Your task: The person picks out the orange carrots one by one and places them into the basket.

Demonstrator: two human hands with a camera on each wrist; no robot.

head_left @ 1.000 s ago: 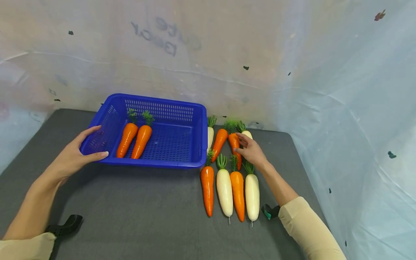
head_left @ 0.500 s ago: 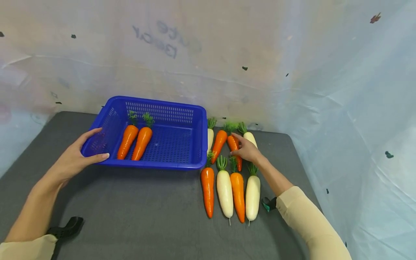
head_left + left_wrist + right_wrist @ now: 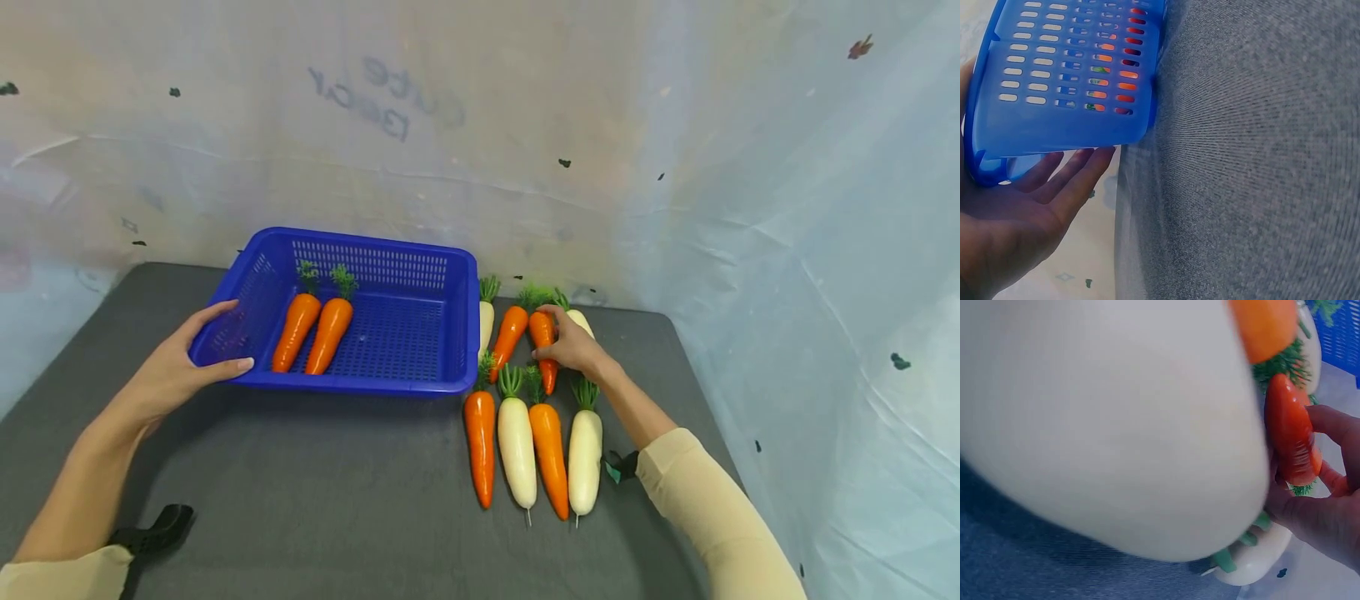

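Observation:
At its left end, my left hand (image 3: 168, 362) holds the blue plastic basket (image 3: 397, 385), thumb along the front rim and fingers at the end wall. Two orange carrots (image 3: 328, 333) with leafy green tops lie inside its left half. To the right of the basket, my right hand (image 3: 573, 346) grips a carrot (image 3: 542, 329) between thumb and fingers. The right wrist view shows this red-orange carrot (image 3: 1288, 428) in the fingers, with a large white radish (image 3: 1116, 425) close to the camera.
Around the right hand lie another carrot (image 3: 510, 333) and white radishes (image 3: 581, 321). A front row holds carrots (image 3: 480, 442) and white radishes (image 3: 517, 450), tips toward me. The grey table (image 3: 337, 500) meets a plastic sheet (image 3: 525, 125) behind.
My right hand has closed in on the carrot and now grips it, the carrot's lower end shifting slightly. The left hand stays on the basket. The whole view has moved slightly.

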